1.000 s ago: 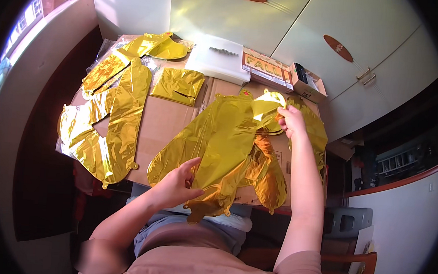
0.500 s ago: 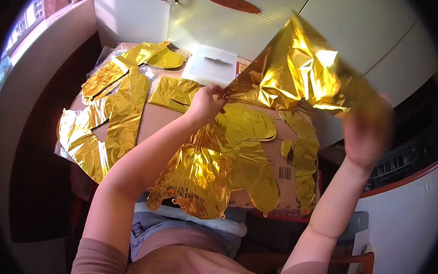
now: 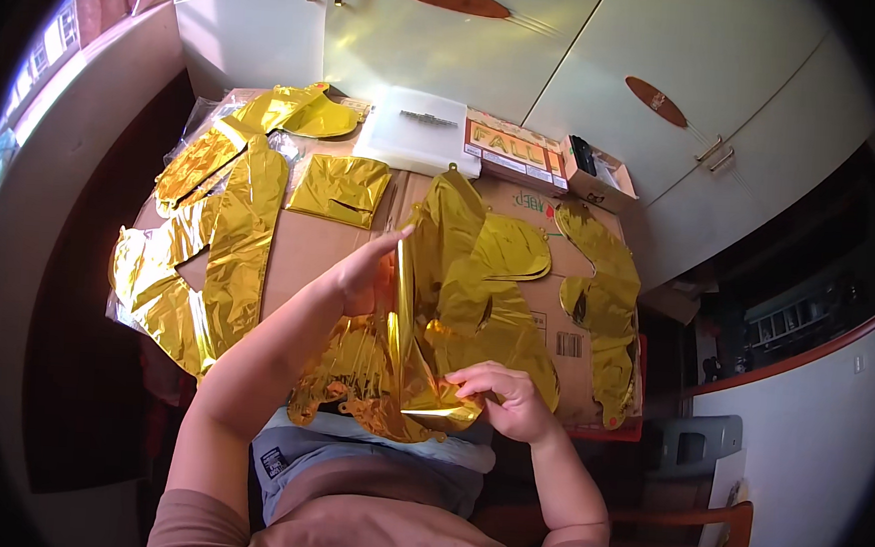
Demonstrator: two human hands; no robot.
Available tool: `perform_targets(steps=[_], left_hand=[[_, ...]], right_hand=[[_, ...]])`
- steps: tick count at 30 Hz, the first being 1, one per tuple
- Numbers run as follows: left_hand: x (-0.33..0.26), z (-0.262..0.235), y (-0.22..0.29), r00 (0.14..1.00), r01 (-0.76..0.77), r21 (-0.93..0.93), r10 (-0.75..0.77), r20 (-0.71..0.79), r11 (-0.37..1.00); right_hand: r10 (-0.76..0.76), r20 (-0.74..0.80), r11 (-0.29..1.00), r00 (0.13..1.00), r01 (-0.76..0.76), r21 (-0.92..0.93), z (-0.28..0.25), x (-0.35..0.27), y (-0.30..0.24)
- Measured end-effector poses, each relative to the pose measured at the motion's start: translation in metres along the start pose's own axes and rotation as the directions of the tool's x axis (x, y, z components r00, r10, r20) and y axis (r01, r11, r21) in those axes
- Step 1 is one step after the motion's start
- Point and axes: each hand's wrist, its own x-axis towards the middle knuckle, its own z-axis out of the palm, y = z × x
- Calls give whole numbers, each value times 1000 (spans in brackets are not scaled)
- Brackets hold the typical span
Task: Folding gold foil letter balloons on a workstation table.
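Observation:
A deflated gold foil balloon [image 3: 418, 302] stands partly folded in front of me, over other gold foil sheets. My left hand [image 3: 362, 277] is at its left side, fingers stretched out flat along the foil; the thumb side is partly hidden. At the balloon's lower right, my right hand [image 3: 510, 398] pinches the foil edge between thumb and fingers. Beneath it, a crumpled gold balloon [image 3: 346, 373] hangs over the table's near edge. Another flat gold balloon [image 3: 514, 328] lies just right of the held one.
The cardboard-covered table [image 3: 308, 256] also bears a folded gold balloon [image 3: 339, 189], a large angular one [image 3: 245, 232] at left and a curved one [image 3: 600, 314] at right. Behind are a white plastic box [image 3: 417, 122], a flat carton [image 3: 515, 150] and an open box [image 3: 599, 173]. White cabinets [image 3: 451, 54] border the back.
The raised foil has come down from the upper right to in front of me. My right hand moved down and left with it; my left hand lowered slightly and its fingers straightened.

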Motion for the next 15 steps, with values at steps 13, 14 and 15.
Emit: perform_targets(steps=[13,14,15], left_hand=[[-23,-15,-10,961,8,139,30,-274,990],[-24,-10,-9,947,46,174,12,-320,984],[-28,-6,-7,928,83,206,-1,-372,975]], right_hand=[[53,-28,998,998,-52,37,-7,-15,-7],[57,-34,998,998,-56,35,-7,-15,-10],[58,-35,998,998,-57,38,-7,-14,-13]])
